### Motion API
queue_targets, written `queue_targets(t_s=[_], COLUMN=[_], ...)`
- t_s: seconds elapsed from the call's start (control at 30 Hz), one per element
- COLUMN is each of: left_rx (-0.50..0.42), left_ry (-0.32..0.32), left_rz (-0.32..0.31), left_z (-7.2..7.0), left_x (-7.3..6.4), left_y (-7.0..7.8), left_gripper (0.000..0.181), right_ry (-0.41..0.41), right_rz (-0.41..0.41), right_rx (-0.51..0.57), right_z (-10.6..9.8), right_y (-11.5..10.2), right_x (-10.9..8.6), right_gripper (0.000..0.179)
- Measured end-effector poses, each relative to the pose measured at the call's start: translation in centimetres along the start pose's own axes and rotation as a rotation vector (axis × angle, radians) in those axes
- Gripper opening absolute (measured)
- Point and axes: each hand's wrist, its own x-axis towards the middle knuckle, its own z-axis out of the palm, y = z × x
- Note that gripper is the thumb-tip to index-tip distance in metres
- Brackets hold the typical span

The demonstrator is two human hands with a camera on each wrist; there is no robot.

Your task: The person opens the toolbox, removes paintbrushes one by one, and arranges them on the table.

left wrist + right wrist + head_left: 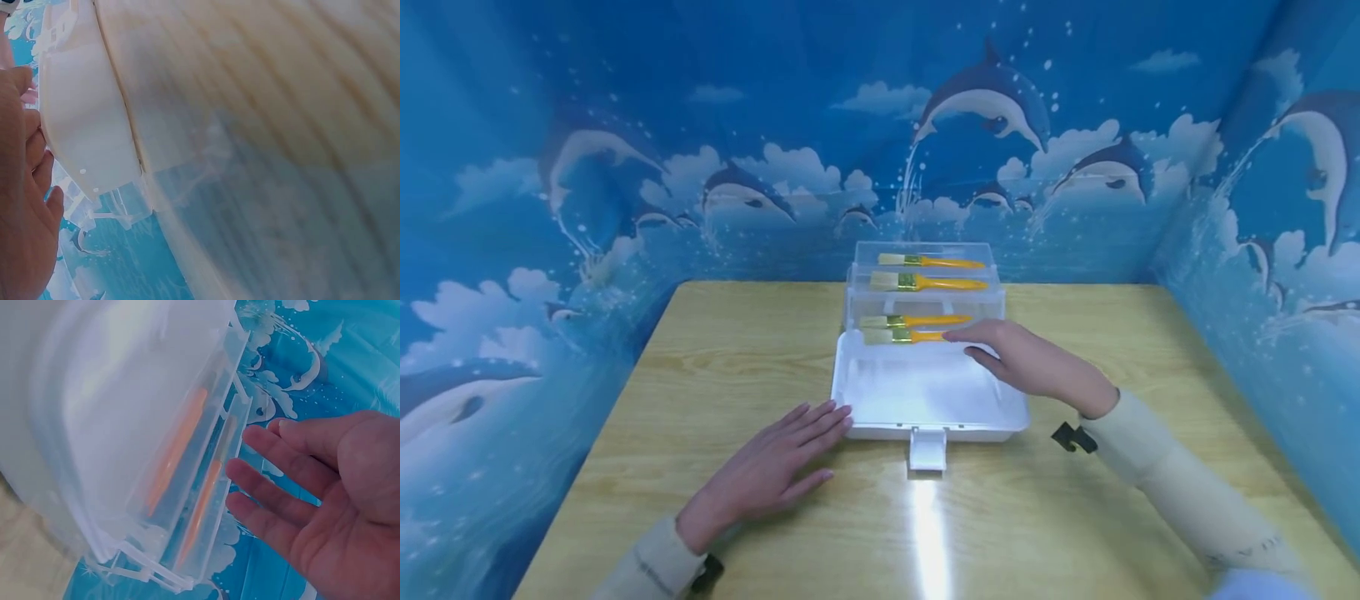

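Observation:
A white plastic box [925,392] stands open on the table, its clear trays [861,308] raised in steps at the back. Paintbrushes lie across these trays with their pale bristles to the left: two in the upper one, including a wide brush [928,282], and two lower down. My right hand [1026,358] reaches over the box, fingertips at the handle end of the front paintbrush [898,336]. The right wrist view shows its fingers loosely extended beside a tray, with no brush in them. My left hand [782,467] lies with straight fingers, tips at the box's front left corner.
A white latch flap [928,450] hangs from the box's front edge. The wooden table [737,350] extends around the box. Blue dolphin-printed sheeting [820,100] walls in the back and both sides.

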Motion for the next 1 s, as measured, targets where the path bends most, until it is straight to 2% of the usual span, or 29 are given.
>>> queue_targets(t_s=[0.17,0.37,0.5,0.73,1.0], left_rx=[-0.014,-0.004,-0.011,-0.013,0.001], left_ry=[-0.031,-0.024,-0.025,-0.010,0.018], left_rz=[-0.031,-0.028,-0.027,-0.019,0.011], left_z=[0.0,-0.1,-0.1,-0.1,0.0], left_x=[0.2,0.2,0.2,0.1,0.0], left_y=[0.1,0.0,0.1,0.0,-0.1], left_gripper=[0.068,0.068,0.068,0.068,0.068], right_ry=[-0.034,-0.064,-0.092,-0.168,-0.182], right_rz=[0.012,0.002,0.022,0.048,0.039], right_rx=[-0.022,-0.009,-0.001,-0.046,-0.043], right_z=[-1.5,-2.3,-2.1,-1.2,-0.4], right_y=[0.6,1.2,1.4,1.6,2.0], right_x=[1.2,2.8,4.0,5.8,6.7], right_gripper=[0.046,0.044,0.042,0.044,0.041])
